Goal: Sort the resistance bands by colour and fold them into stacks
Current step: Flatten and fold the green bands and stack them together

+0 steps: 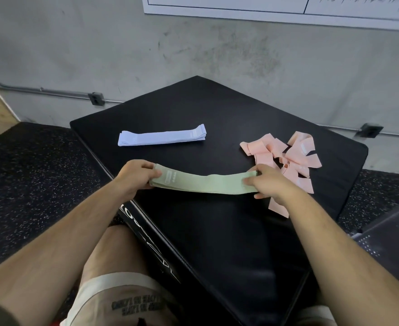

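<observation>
A flat stack of pale green bands (203, 183) lies across the middle of the black padded box (217, 231). My left hand (135, 178) grips its left end with curled fingers. My right hand (267, 182) pinches its right end. A neat stack of lavender bands (162, 138) rests farther back on the left. A loose, tangled heap of pink bands (287, 158) sits at the right, partly hidden behind my right hand.
The box stands against a grey concrete wall (193, 55) with a conduit and outlet boxes (96, 98). Speckled black rubber flooring (29, 172) surrounds it. My bare knee and shorts (113, 290) are at the box's near left edge. A whiteboard (287, 8) hangs above.
</observation>
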